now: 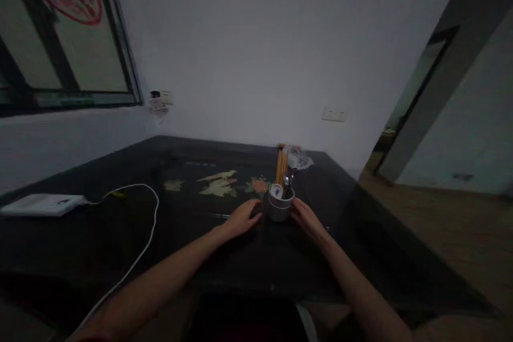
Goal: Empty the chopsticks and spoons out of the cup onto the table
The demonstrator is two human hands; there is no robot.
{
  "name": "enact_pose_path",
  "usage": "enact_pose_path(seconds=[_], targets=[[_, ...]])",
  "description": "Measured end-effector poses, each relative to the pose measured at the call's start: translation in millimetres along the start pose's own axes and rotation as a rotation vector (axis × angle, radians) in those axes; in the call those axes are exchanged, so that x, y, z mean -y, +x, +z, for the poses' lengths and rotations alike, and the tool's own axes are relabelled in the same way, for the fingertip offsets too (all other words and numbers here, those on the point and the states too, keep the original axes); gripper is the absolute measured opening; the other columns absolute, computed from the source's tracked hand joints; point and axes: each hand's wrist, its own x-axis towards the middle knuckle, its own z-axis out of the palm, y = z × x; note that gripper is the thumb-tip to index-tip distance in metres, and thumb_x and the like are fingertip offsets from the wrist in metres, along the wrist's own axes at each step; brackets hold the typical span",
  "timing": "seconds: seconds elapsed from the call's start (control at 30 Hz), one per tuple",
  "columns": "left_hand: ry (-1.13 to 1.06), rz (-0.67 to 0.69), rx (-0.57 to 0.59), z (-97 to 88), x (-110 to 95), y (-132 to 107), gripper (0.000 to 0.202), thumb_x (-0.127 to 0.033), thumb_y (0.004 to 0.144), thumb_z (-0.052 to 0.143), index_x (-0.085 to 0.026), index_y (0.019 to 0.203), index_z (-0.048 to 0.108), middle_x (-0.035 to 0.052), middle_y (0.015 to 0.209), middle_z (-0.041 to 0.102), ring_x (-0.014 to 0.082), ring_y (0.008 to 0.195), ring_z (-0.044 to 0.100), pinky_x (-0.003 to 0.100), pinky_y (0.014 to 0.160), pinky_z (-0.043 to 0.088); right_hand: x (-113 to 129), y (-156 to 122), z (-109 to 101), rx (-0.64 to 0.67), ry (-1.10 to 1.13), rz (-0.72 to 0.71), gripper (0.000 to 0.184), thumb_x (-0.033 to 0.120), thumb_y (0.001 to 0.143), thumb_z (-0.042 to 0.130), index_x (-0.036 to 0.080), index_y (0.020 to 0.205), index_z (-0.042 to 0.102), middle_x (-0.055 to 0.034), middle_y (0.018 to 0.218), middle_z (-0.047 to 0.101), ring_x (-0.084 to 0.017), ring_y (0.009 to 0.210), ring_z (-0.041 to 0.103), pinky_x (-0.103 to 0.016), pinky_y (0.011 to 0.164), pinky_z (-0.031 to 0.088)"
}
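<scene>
A small white cup stands on the dark table. It holds a bundle of wooden chopsticks and a metal spoon, all standing upright. My left hand rests palm down on the table just left of the cup, fingers stretched toward it. My right hand lies at the cup's right side, fingertips touching or almost touching its wall. Neither hand visibly grips anything.
A white flat device lies at the table's left edge, its white cable looping across the top toward me. A crumpled clear plastic bag sits behind the cup. Walls stand behind and to the left; a doorway opens at right.
</scene>
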Motion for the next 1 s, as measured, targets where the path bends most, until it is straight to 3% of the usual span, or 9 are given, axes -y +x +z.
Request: enact_pose_path(seconds=[0.23,0.53,0.7,1.0], targets=[[-0.17,0.005,-0.042,-3.4,-7.1,0.6,0.049,-0.025,0.082,0.056,-0.016,0.129,0.044,0.0136,0.128,0.053,0.0236,0.117,0.052,0.042,0.103,0.039,-3.4,-4.6,12.5,0.084,0.023,0.026,0.039,0.041,0.072,0.069,0.029,0.109,0.064,-0.002,0.125,0.06,-0.024,0.121,0.051,-0.042,0.103,0.04],[-0.322,-0.034,-0.021,-2.4,-5.4,3.5,0.06,-0.03,0.077,0.064,-0.015,0.13,0.042,0.0161,0.13,0.052,0.0267,0.117,0.051,0.044,0.1,0.041,-3.2,-5.2,18.8,0.279,-0.081,-0.1,0.057,0.031,0.07,0.072,0.025,0.123,0.054,-0.0061,0.133,0.054,-0.025,0.126,0.046,-0.045,0.109,0.031],[-0.358,-0.034,-0.012,-4.3,-3.7,3.5,0.063,-0.032,0.074,0.068,-0.014,0.129,0.044,0.0159,0.128,0.053,0.0272,0.117,0.052,0.045,0.1,0.04,-7.7,-1.3,20.5,0.299,-0.17,-0.148,0.065,0.027,0.063,0.078,0.024,0.123,0.052,-0.0092,0.135,0.051,-0.026,0.126,0.046,-0.047,0.109,0.031],[-0.403,-0.047,-0.011,-7.0,-7.4,6.3,0.066,-0.034,0.068,0.073,-0.016,0.126,0.046,0.0132,0.126,0.056,0.0279,0.115,0.053,0.044,0.099,0.04,-10.9,-4.4,28.3,0.281,-0.254,-0.262,0.064,0.028,0.064,0.077,0.023,0.123,0.051,-0.0107,0.13,0.055,-0.026,0.12,0.051,-0.047,0.104,0.037]])
